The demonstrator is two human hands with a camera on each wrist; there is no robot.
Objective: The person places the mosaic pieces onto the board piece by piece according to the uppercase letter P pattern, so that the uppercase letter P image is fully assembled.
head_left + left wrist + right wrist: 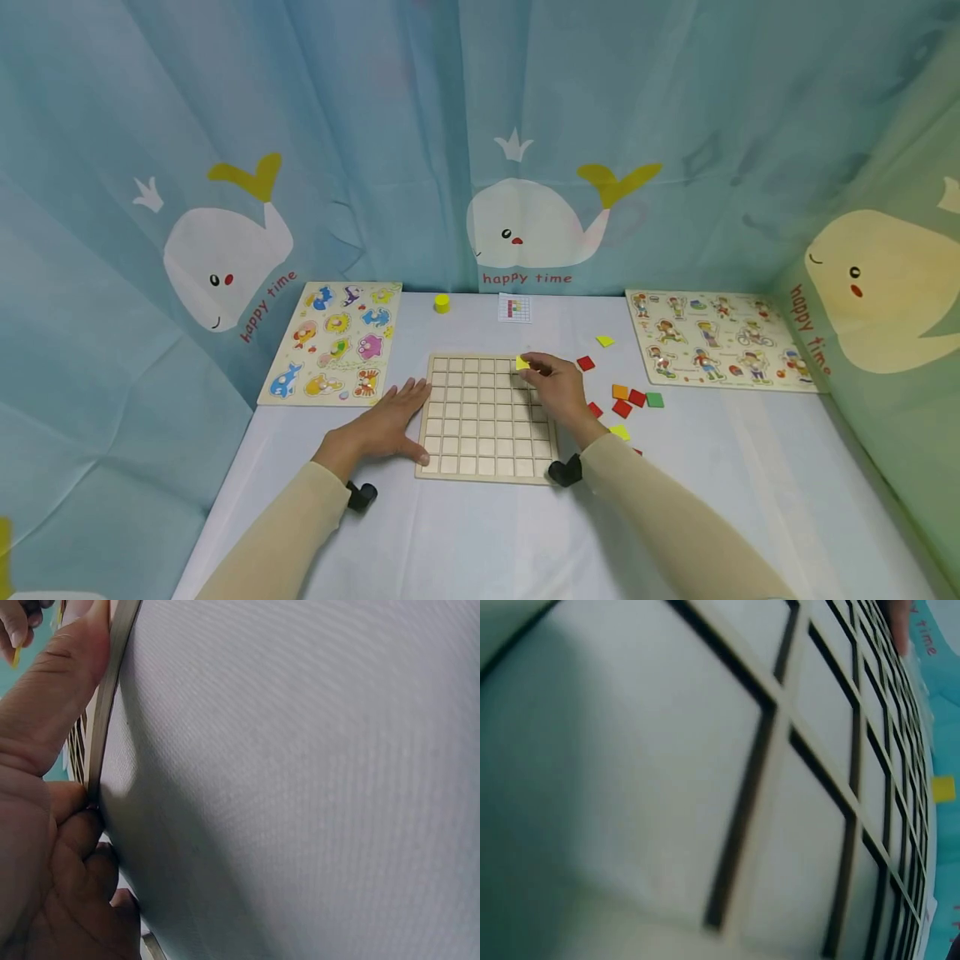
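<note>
right grip (pixel 559 390) pinches a yellow tile (pixel 521 364); lower it flat. left grip (pixel 385 423), fingers spread, should steady the board (pixel 487 411).

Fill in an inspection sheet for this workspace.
Surface: white cloth, faint creases.
Job's things: wooden grid board; yellow tile at its far right corner; loose tiles in red, yellow, orange and green to its right; grid-printed card beyond it.
Clutter: yellow cylinder beyond the grid board; left picture board; right picture board.
Hands: left hand rests at the grid board's left edge; right hand pinches the yellow tile.
Cables: nothing seen.
Surroundings: blue curtain printed with whales.
</note>
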